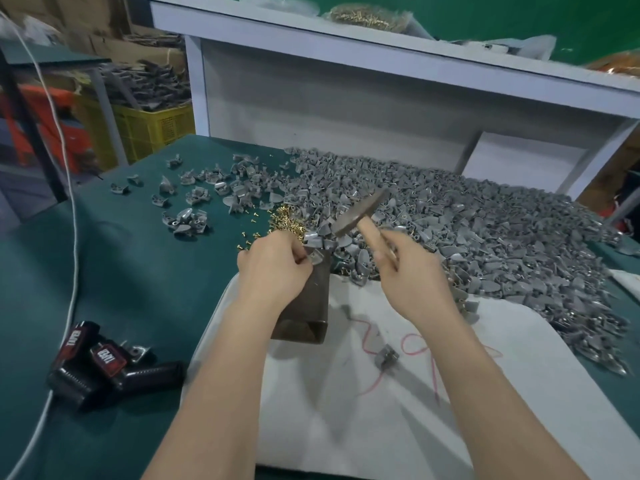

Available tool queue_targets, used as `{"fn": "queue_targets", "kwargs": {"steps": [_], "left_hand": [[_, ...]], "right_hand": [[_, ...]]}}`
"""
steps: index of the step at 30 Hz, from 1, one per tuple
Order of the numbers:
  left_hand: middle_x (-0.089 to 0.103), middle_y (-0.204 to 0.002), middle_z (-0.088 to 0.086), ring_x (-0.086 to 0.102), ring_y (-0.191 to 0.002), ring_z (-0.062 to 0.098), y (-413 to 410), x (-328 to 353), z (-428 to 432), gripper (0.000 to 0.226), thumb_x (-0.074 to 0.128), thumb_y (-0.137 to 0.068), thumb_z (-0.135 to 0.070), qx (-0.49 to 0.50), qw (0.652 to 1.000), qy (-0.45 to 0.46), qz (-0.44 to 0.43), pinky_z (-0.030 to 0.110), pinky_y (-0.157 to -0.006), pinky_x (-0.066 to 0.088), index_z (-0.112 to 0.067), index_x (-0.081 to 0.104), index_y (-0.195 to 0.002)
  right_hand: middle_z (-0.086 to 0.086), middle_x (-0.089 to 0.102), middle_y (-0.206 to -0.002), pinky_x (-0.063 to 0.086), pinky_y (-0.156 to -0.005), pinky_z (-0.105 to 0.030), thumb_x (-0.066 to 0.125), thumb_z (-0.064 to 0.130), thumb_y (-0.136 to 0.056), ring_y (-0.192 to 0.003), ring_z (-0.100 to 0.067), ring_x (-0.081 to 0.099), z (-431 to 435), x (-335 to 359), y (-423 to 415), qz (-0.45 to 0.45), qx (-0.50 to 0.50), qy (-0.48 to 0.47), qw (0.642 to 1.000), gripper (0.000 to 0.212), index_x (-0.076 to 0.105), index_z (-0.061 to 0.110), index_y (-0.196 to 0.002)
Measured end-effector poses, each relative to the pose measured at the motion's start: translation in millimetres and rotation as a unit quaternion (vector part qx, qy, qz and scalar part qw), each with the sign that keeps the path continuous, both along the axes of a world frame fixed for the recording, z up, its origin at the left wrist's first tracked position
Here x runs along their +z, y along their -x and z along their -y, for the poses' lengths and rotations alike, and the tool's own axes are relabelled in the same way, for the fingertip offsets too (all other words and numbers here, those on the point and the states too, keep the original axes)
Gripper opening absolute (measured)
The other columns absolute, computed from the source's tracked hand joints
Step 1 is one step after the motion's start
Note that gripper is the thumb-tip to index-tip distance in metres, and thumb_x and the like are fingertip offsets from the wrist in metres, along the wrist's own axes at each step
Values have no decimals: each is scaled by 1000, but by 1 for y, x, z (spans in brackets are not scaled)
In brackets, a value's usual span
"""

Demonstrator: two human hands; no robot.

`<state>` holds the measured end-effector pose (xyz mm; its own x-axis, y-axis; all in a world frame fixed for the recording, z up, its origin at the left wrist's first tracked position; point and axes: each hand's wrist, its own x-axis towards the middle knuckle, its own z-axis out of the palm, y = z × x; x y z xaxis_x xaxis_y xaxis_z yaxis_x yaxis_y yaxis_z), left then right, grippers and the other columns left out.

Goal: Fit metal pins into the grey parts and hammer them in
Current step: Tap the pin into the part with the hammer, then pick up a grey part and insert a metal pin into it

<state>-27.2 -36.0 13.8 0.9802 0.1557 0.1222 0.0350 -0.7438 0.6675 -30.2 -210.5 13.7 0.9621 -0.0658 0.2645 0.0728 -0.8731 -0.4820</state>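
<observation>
1. Head cam, looking down on a green table (138, 278) with a white cloth (346, 427) spread over the near part.
2. Pinching a grey part (317, 255) with the left hand (277, 265), fingers curled in around it, right on the top end of a dark metal block (317, 306) that stands at the cloth's far edge.
3. Gripping a hammer (360, 212) by its wooden handle with the right hand (412, 275), fingers wrapped tight, with the hammer's head up in the air, tilted and a bit blurry, just right of the block and clear of the held part.
4. Can't tell if a pin is already sitting in that held part, way too small and half hidden by the fingers.
5. Got a little heap of brass pins (282, 220) just beyond the left hand, plus a few strays on the table to its left.
6. Huge pile of loose grey parts (485, 237) covering the right and far side of the table, lapping onto the cloth; a thinner scattered bunch (204, 195) out at the far left.
7. One lone grey part (386, 356) lying on the cloth between the forearms, beside some red scribbles (415, 344).
8. Near left on the table: black and red gadgets (100, 358), with a white cable (71, 237) running past them.
9. Further back, a yellow crate (156, 128) on the left and a white shelf (346, 43) behind the table.
</observation>
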Motion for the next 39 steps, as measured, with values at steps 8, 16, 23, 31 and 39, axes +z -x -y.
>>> {"fn": "queue_targets", "kwargs": {"steps": [8,16,23,31,39], "left_hand": [[63,-87,-10,60,-99,20,-2,-2,1,4,61,-89,-23,-19,998,41,37,41,-98,42,-27,62,-87],[64,-108,-6,58,-102,14,-6,-1,2,22,60,-90,-20,22,973,204,104,33,-96,44,-20,61,-112],[55,-101,-9,55,-71,-17,-12,1,-9,22,51,-93,-13,187,822,520,136,1,-56,39,-23,56,-111],[44,-75,-9,43,-37,-15,-15,-3,-14,21,45,-94,-7,273,705,642,130,3,-39,35,-19,55,-109],[43,-74,-6,39,-35,-7,-16,-4,-13,21,47,-93,-9,272,702,646,128,5,-39,33,-20,54,-110]], "right_hand": [[1,56,-113,45,-86,-30,47,41,-95,-102,-19,53,-7,-5,-15,-31,14,84,996,40,51,24,-131],[14,64,-99,50,-82,-25,56,23,-92,-86,-3,59,-33,26,-59,77,71,-157,982,20,61,27,-111],[-15,26,-152,46,-97,-42,50,25,-95,-123,-28,49,-69,15,-121,-42,2,13,999,53,31,33,-145],[-1,8,-159,10,-115,-55,36,7,-94,-144,-33,3,-156,-22,-167,-197,157,178,951,57,32,33,-145],[-9,38,-142,27,-107,-51,44,5,-89,-132,-33,29,-155,-15,-167,-159,131,265,942,38,52,10,-127]]}}
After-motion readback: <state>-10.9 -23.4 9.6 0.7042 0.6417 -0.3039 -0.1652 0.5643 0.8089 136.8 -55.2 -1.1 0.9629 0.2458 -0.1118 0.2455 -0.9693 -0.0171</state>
